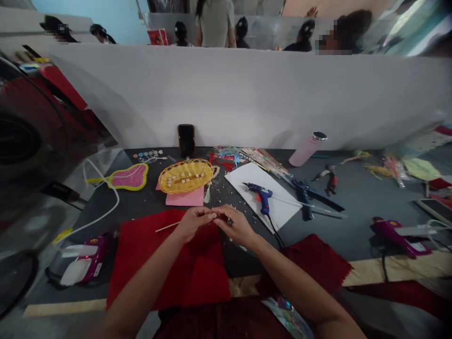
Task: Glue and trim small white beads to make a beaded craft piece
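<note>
Our left hand (192, 223) is closed in a pinch on one thin wooden stick (167, 227), which sticks out to the left from its fingers. Our right hand (236, 227) meets it fingertip to fingertip, its fingers curled in and nipped on a small pale piece (214, 215) at the stick's near end; what the piece is, we cannot tell. Both hands hang just above a red cloth (169, 268) spread on the dark surface (353, 221). A second red cloth (314, 263) lies to the right of it.

Beyond the hands we count one yellow woven basket (186, 175) with pale beads in it, resting on one pink sheet (187, 198). To its right lies one white sheet (247, 176) with one blue glue gun (261, 194) on it. We count three glue guns in all: a purple glue gun (399, 234) lies far right and another purple one (86, 261) near left. One pink fan-shaped piece (129, 177) lies left of the basket, one dark phone (186, 140) leans on the white partition (247, 94), and one pink bottle (307, 148) lies tilted beside it to the right.
</note>
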Demonstrator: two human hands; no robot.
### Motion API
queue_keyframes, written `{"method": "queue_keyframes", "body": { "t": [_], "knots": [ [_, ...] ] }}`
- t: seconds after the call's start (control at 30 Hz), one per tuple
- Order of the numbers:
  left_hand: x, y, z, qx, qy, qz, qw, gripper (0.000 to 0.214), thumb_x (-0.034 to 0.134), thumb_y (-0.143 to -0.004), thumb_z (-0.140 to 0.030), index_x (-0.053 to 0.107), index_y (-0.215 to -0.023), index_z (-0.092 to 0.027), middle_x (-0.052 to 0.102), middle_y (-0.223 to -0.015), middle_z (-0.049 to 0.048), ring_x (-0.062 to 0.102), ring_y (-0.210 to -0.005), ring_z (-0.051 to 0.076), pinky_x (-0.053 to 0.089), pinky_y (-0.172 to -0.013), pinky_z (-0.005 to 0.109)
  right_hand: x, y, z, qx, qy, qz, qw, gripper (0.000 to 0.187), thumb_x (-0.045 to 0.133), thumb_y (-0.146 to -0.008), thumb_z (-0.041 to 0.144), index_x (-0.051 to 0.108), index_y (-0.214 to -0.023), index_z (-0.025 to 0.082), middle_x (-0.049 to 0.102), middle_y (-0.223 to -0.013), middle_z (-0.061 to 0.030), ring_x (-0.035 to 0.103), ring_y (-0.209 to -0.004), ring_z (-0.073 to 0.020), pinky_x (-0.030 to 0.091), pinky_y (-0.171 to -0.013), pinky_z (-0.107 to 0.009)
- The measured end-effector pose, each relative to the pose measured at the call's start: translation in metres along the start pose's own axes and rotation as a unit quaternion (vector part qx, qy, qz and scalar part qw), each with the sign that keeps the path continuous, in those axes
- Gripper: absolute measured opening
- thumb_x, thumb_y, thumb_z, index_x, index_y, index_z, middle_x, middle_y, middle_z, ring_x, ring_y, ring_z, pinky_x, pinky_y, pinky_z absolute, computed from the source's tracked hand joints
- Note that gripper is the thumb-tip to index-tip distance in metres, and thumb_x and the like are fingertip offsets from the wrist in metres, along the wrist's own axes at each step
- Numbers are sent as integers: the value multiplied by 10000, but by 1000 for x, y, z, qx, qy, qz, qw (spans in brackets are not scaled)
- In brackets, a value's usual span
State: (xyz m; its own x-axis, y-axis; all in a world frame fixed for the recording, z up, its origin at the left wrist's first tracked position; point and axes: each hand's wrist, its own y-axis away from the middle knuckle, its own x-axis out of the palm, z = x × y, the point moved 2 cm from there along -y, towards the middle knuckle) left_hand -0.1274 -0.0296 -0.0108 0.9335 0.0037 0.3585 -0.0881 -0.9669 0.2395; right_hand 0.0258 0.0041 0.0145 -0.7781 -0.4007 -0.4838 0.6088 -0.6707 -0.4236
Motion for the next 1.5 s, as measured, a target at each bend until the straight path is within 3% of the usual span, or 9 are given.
{"method": "queue_keyframes", "body": {
  "t": [0.13,0.4,0.57,0.7,0.8,0.97,1.1,1.5],
  "knots": [
    [-5,-2,6,10,-4,-8,1000,249,739,-628,-341,646,-665,-112,567,-591,-4,448,-561,81,338,-568,209,4,2,-8,3,12,-20,1000,156,540,-852,219,627,-981,204,641,-858,-51,596,-807,-152,494,-733,-291],
    [0,-2,12,13,-2,-39,999,249,743,-628,-312,685,-773,-117,638,-723,38,517,-653,113,385,-648,233,8,5,-19,-49,72,-47,995,187,504,-865,200,617,-1015,207,634,-857,-64,599,-812,-157,517,-733,-295],
    [3,-5,13,-2,-7,-43,999,210,734,-642,-301,677,-726,-118,616,-665,20,488,-605,94,366,-606,217,10,10,-26,-21,57,-18,998,212,506,-858,175,598,-1047,204,630,-902,-70,594,-846,-158,512,-757,-300],
    [2,-7,13,11,-8,-37,999,196,719,-661,-304,655,-667,-119,573,-595,-5,451,-570,80,345,-576,208,9,11,-28,-1,27,-49,998,153,522,-851,172,597,-982,199,635,-875,-60,588,-834,-156,501,-755,-298],
    [2,-7,15,14,-5,-37,999,187,727,-654,-282,678,-742,-125,601,-644,2,468,-588,83,362,-596,213,5,10,-27,6,22,-76,997,93,549,-837,182,592,-918,196,636,-836,-47,581,-796,-151,493,-728,-285],
    [2,-8,18,30,-11,-47,998,202,747,-629,-239,689,-795,-140,653,-767,24,530,-689,109,396,-680,229,4,11,-28,14,35,-71,997,71,551,-821,173,582,-883,189,616,-787,-38,569,-733,-145,478,-657,-258],
    [1,-8,20,38,-25,-40,998,145,707,-684,-257,683,-765,-138,634,-717,14,515,-670,101,383,-667,220,6,11,-31,21,40,-61,997,39,561,-822,209,581,-850,192,612,-776,-37,569,-710,-145,474,-663,-265],
    [7,-6,23,-44,109,9,993,182,706,-693,-282,634,-691,-115,566,-616,5,487,-561,77,375,-590,212,8,11,-29,-6,4,-47,999,141,552,-839,213,584,-976,203,628,-856,-57,582,-803,-159,492,-708,-285]
  ]
}}
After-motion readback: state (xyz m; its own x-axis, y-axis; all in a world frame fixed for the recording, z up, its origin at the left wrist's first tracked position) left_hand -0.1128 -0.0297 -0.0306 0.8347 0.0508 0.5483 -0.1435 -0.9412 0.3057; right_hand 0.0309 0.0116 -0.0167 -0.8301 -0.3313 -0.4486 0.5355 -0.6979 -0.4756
